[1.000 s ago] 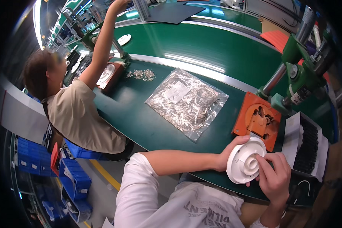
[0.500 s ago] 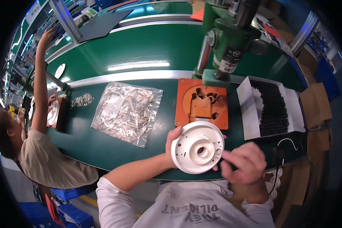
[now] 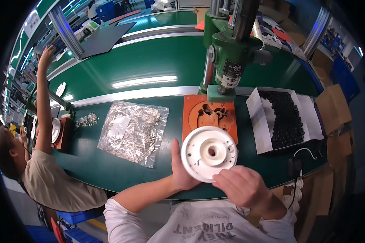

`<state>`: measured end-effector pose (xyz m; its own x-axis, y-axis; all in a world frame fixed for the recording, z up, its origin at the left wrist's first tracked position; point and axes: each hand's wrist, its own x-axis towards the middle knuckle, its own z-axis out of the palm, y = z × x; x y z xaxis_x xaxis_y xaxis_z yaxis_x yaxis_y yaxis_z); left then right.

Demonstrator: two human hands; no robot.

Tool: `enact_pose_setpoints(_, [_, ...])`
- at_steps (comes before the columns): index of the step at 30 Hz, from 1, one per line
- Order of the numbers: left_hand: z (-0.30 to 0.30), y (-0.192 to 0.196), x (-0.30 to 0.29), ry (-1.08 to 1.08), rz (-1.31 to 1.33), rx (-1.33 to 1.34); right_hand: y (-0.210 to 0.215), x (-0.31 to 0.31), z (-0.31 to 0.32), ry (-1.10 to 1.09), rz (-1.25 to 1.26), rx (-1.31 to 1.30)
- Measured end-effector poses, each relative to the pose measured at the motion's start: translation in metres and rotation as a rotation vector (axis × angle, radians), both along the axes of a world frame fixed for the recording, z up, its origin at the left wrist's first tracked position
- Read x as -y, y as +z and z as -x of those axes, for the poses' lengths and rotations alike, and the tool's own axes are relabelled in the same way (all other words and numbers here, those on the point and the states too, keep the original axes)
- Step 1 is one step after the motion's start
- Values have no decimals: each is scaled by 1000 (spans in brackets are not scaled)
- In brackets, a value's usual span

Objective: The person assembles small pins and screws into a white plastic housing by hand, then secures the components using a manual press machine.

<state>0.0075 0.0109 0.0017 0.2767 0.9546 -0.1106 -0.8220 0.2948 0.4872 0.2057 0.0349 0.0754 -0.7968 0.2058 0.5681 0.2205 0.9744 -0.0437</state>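
— So, which step was in hand there?

— Fitting, by my judgement. The left hand (image 3: 181,172) clasped the rim of the white plastic disc (image 3: 209,153), held tilted just above the bench (image 3: 109,172) edge, in front of the orange fixture (image 3: 209,115). The right hand (image 3: 240,187) was clenched at the disc's lower rim, fingertips pinched on it (whether they held a small part, I couldn't tell).

— And next?

— Probably seating the disc in the fixture under the green press (image 3: 231,52), squarely and level. The bag of metal parts (image 3: 132,131) lay to the left, the tray of black parts (image 3: 286,117) to the right.
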Motion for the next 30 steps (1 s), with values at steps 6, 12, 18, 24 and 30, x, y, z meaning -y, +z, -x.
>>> enact_pose_setpoints(6, [4,-19,17,-298,-158,-36,8,-35,8,-98,94,-76])
enact_pose_setpoints(12, [3,-18,14,-371,-108,-87,-4,-58,24,-93,115,-21])
enact_pose_setpoints(18, [5,-11,14,-421,-124,-166,-22,-70,29,-130,117,71])
enact_pose_setpoints(24, [4,-4,13,-491,-123,-188,-30,-64,27,-203,162,-12])
enact_pose_setpoints(30, [10,2,10,-426,-210,-351,-26,-60,18,-202,224,-115])
